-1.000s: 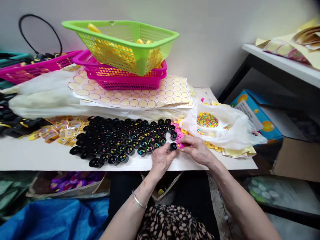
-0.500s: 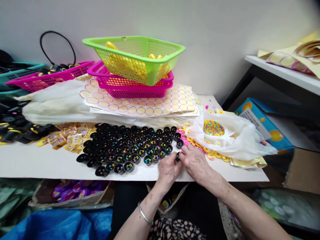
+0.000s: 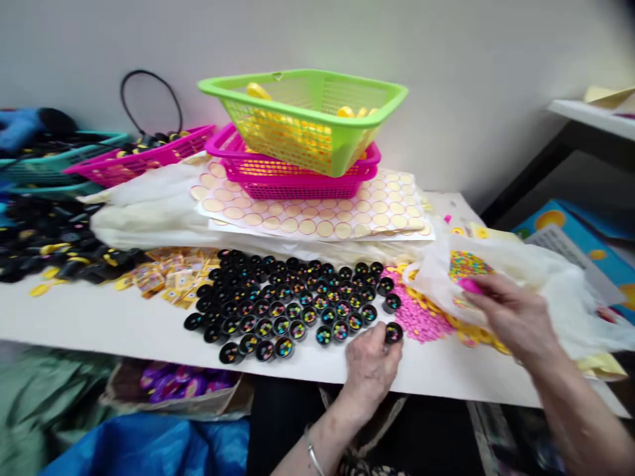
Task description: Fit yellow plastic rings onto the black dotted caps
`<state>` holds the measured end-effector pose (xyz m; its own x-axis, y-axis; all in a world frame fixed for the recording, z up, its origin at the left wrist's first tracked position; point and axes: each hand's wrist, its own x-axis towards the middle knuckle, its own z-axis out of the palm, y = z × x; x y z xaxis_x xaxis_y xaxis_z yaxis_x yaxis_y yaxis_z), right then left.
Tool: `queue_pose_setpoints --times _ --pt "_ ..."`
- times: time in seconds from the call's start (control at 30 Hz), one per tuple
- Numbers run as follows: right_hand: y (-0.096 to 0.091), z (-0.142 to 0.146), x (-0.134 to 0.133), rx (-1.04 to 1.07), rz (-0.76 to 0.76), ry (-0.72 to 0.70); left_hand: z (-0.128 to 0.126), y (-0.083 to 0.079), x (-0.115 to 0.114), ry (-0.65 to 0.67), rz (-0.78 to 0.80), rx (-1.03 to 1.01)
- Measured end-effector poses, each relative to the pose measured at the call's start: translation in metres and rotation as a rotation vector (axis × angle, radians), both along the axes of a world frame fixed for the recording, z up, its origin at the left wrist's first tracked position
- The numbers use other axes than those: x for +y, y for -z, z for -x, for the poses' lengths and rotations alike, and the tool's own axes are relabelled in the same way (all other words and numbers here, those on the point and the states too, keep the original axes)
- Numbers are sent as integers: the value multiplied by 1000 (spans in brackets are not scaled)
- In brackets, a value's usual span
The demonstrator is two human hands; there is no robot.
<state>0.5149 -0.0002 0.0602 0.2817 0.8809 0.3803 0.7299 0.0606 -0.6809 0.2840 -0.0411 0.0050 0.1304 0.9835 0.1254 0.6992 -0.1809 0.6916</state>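
Observation:
My left hand (image 3: 372, 362) rests at the front of the table, its fingers closed round a small round black cup (image 3: 394, 332) with a few coloured bits inside. To its left stand many similar black cups (image 3: 281, 325) in close rows, several with coloured beads in the bottom. My right hand (image 3: 518, 320) pinches a small bright pink piece (image 3: 469, 285), blurred and partly hidden by the fingers. It is over the opening of a white plastic bag (image 3: 546, 277) that holds multicoloured beads (image 3: 469, 263). Between the hands lies a spread of small pink pieces (image 3: 421, 318) beside yellow rings (image 3: 469, 336).
A green basket (image 3: 302, 125) of yellow parts sits on a pink basket (image 3: 302, 188), over sheets of round stickers (image 3: 325, 228). Orange packets (image 3: 173, 274) and black-and-yellow parts (image 3: 69, 258) lie left. A blue box (image 3: 585, 231) stands right, purple items (image 3: 183, 383) below.
My right hand has left the black cup and moved right to the bag, now with a pink piece in its fingers. My left hand keeps the cup. The view has turned right.

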Motion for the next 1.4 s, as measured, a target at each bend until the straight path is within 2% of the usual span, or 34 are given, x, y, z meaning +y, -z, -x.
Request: queue_pose_setpoints --times 0.1,0.2,0.27,0.37,0.47,0.5,0.57,0.67,0.73,0.8,0.93,1.03,1.13,1.27,1.4 --pt "22 -39 27 83 188 263 0 3 -3 -13 -20 16" --pt "35 -63 47 67 316 337 0 6 -5 -31 -35 33" --pt "37 -68 50 2 282 359 1 8 -5 -32 -42 31" --pt "34 -53 40 -200 46 313 3 11 -5 -20 -45 7" --pt "30 -18 17 -336 -159 79 5 17 -4 -5 -57 -32" --pt "28 -5 10 -357 -153 -23 6 20 -3 -4 -68 -43" --pt "27 19 -1 -459 -143 -134 7 24 -1 -24 -97 -52" --pt "28 40 -2 -594 -44 -100 6 30 5 -45 -143 -51" --pt "29 42 3 -622 3 -55 5 32 10 -53 -184 -52" --pt "28 38 8 -570 -20 -25 4 33 12 -62 -228 -59" --pt "19 8 19 -320 -150 87 5 32 12 -83 -285 -72" --pt "4 -32 27 -182 -167 261 4 28 10 -116 -294 -96" --pt "-13 -81 36 -113 -124 453 2 24 9 -131 -272 -111" --pt "-23 -131 43 -154 5 651 0 22 12 -149 -234 -119" --pt "-10 -147 43 -312 129 664 0 23 12 -150 -247 -125"
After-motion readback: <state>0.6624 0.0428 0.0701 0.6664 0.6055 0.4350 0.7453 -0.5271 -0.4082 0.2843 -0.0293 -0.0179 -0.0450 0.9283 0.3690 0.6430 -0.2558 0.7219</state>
